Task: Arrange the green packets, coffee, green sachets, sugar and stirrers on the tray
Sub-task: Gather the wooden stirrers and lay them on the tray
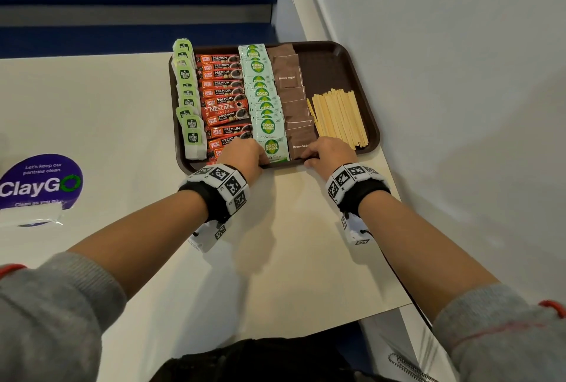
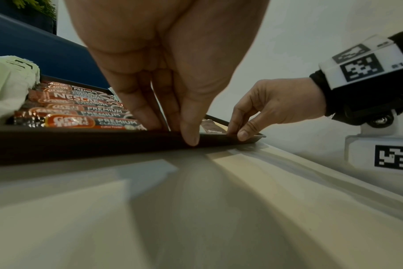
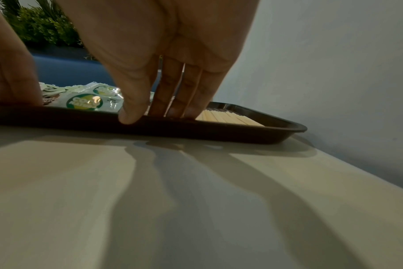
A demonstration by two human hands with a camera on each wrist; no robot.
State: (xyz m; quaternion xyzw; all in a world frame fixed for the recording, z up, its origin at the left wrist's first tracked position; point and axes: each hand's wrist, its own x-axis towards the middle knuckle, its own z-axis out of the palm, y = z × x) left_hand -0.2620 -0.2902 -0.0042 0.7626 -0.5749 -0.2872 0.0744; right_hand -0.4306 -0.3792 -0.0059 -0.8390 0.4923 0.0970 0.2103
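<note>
A pale table (image 1: 275, 259) meets a white wall on the right, with a blue partition at the far side. The brown tray (image 1: 337, 54) sits at the far right of it. On the tray, left to right, run rows of green packets (image 1: 188, 96), red coffee (image 1: 223, 96) sticks, green sachets (image 1: 263, 96), brown sugar (image 1: 294, 96) and wooden stirrers (image 1: 340, 115). My left hand (image 1: 245, 155) and right hand (image 1: 329, 152) both pinch the tray's near rim, thumbs outside, fingers curled inside. A purple sticker (image 1: 41, 182) lies at the left.
</note>
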